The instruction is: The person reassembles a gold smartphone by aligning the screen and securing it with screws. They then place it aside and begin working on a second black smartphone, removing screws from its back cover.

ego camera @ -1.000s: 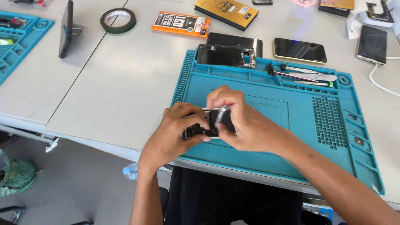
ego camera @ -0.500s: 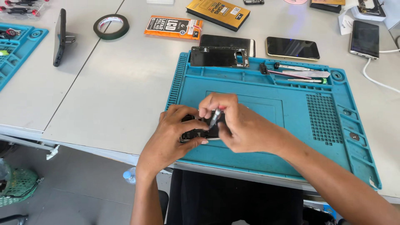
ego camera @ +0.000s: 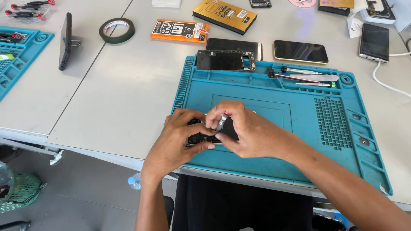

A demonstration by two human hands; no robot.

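Note:
My left hand (ego camera: 177, 139) grips the left end of a dark opened phone (ego camera: 201, 137) that lies near the front edge of a teal work mat (ego camera: 299, 141). My right hand (ego camera: 248, 130) covers most of the phone and holds a small silver screwdriver (ego camera: 221, 122) upright, its tip down on the phone. The rest of the phone is hidden under my fingers.
At the mat's back edge lie a black phone panel (ego camera: 224, 60), tweezers and small tools (ego camera: 308, 77). Behind it on the white table (ego camera: 120, 98) sit two dark phones (ego camera: 300, 51), an orange packet (ego camera: 180, 31), a yellow box (ego camera: 224, 15) and a tape roll (ego camera: 117, 30). Another teal mat (ego camera: 17, 60) is far left.
Both hands stay on the phone; the screwdriver has shifted slightly in my right fingers. The view has drifted a little, so the mat and hands sit lower in the frame.

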